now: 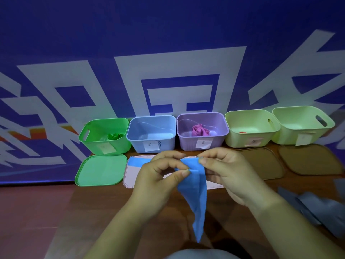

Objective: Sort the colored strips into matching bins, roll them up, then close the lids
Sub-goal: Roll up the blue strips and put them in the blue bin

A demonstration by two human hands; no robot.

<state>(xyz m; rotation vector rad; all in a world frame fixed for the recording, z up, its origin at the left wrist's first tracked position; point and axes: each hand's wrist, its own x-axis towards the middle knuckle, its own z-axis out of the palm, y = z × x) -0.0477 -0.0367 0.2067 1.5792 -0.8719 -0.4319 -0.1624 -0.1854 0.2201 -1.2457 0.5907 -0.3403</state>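
Gripped the blue strip (196,195) in both hands, just above the counter (97,212): left hand (156,182) pinching its upper end between thumb and curled forefinger, right hand (227,174) pinching the same end from the other side with thumb and fingertips. Left the long tail hanging below the hands toward the body, tapering to a point. Trailed what looked like another stretch of it away past the left hand, flat over the pale lid (130,177) beneath.

Judged this as the start of the roll, with nothing wound yet. Needed, for a neat coil: a first fold small and square to the edges, light tension from the right hand during turns by the left, the tail fed up straight. Looked thin and limp, so likely to skew or telescope if wound loosely. Worth smoothing the hanging part first, being creased lengthwise below the pinch.

Spotted the blue bin (136,143) just beyond the hands, a little toward the left one, open, seemingly with no roll inside. Noted the green bin (123,144) beyond the left hand with a green roll (114,136), and the purple bin (186,144) beyond the right hand with a pink roll (197,130). Best dropped in only with the coil pinned by a fingertip, against springing open. Left grey strips (317,208) untouched, off to the right of the right hand.
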